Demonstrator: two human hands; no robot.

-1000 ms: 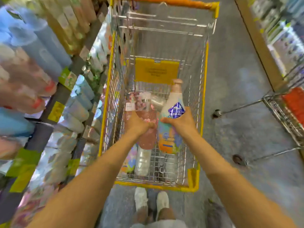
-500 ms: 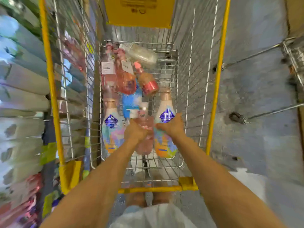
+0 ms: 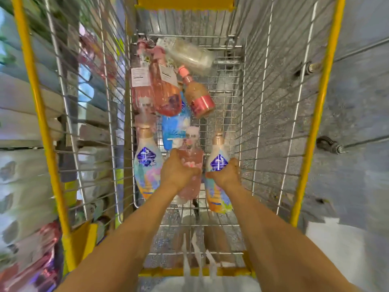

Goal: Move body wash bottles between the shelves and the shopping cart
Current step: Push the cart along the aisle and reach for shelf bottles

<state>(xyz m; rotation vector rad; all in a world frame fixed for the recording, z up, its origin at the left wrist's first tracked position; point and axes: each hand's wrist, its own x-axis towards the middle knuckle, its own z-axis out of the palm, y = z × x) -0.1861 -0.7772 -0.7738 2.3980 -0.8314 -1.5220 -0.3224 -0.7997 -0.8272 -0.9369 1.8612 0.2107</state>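
Reaching into the cart point(image 3: 313, 114), left hand point(image 3: 176, 173) grips a pink bottle point(image 3: 190, 163); right hand point(image 3: 226, 173) grips a pastel bottle point(image 3: 217, 194). More bottles point(image 3: 166, 91) lie ahead; shelves point(image 3: 23, 165) stand left.

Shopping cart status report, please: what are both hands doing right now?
Left hand grips pink bottle. Right hand grips pastel bottle. Both low inside shopping cart. Matching pastel bottle lies left; more bottles beyond.

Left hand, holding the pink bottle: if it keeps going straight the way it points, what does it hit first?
Probably the blue bottle lying just beyond the left hand and its pink bottle, though depth is hard to judge.
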